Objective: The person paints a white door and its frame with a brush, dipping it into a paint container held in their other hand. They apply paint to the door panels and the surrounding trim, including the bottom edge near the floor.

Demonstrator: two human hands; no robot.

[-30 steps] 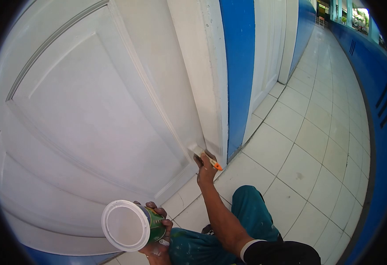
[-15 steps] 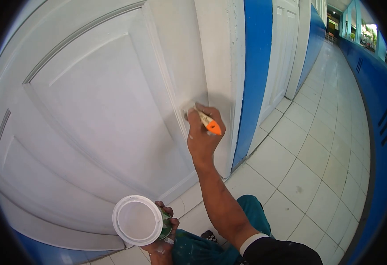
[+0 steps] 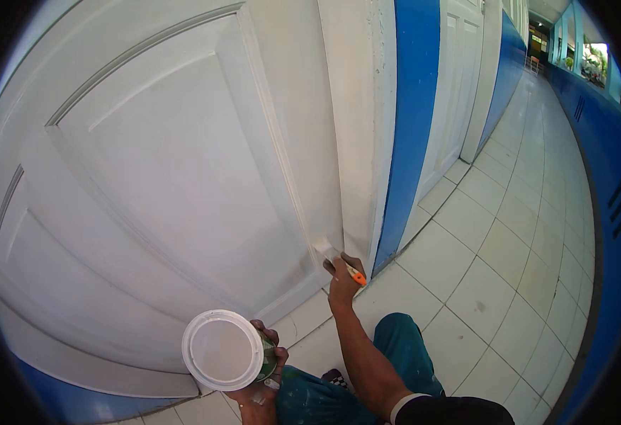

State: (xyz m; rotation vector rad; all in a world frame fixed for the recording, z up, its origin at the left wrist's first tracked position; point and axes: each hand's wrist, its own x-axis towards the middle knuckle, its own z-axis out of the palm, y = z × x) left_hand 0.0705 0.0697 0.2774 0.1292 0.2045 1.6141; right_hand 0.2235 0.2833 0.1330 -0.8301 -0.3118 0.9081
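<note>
My right hand [image 3: 344,278] grips a paintbrush [image 3: 357,275] with a pale handle and an orange end. Its bristles touch the lower right edge of a white panelled door [image 3: 183,156], close to the white door frame [image 3: 363,142]. Low in the view, my left hand [image 3: 266,368] is wrapped round a paint can [image 3: 268,356] with a green side and a white rim. White paint shows inside the can, which is tilted toward the camera. Paint marks are visible on the left hand.
A blue wall strip [image 3: 415,106] runs beside the door frame, with another white door [image 3: 452,92] beyond. The tiled floor [image 3: 487,283] stretches along a corridor, bounded on the right by a blue wall [image 3: 594,142]. My teal trouser leg [image 3: 402,347] is beneath my right arm.
My right hand has moved down along the door's right edge with the paintbrush. The left hand and the paint can stay almost in place. The view has shifted slightly.
</note>
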